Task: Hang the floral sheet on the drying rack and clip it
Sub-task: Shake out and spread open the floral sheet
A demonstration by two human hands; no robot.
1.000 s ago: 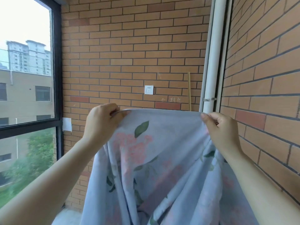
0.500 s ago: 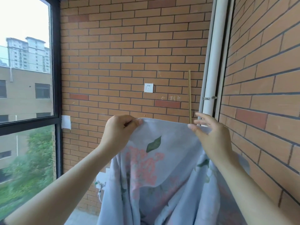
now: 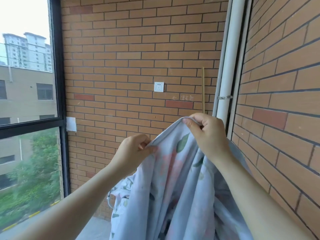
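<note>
Floral sheet (image 3: 181,179), pale blue with pink blooms and green leaves, is held up in front of the person and hangs in long folds down to the lower edge of the view. Its hemmed top edge is pinched by the left hand (image 3: 131,151) between thumb and curled fingers. The same edge is gripped higher and further right by the right hand (image 3: 207,134), whose fingers are curled over the hem, so that the edge slopes upward from left to right. The two hands are near each other but apart, with a short span of hem stretched between them.

Behind the sheet a brick wall (image 3: 138,49) is seen, with a white socket (image 3: 159,86) set into it. A thin wooden stick (image 3: 203,89) stands upright against this wall, just beside a white pipe (image 3: 232,58) that runs up the corner and is fastened by a metal clamp (image 3: 224,97). A second brick wall (image 3: 285,84) runs along the right, and the right side of the sheet hangs close to it. At the left a dark-framed window (image 3: 58,84) is seen, with buildings and trees beyond the glass. A white patch (image 3: 71,124) is fixed to the wall just beside the window frame. A small metal part (image 3: 109,196) shows past the lower left edge of the sheet; what it is cannot be told.
</note>
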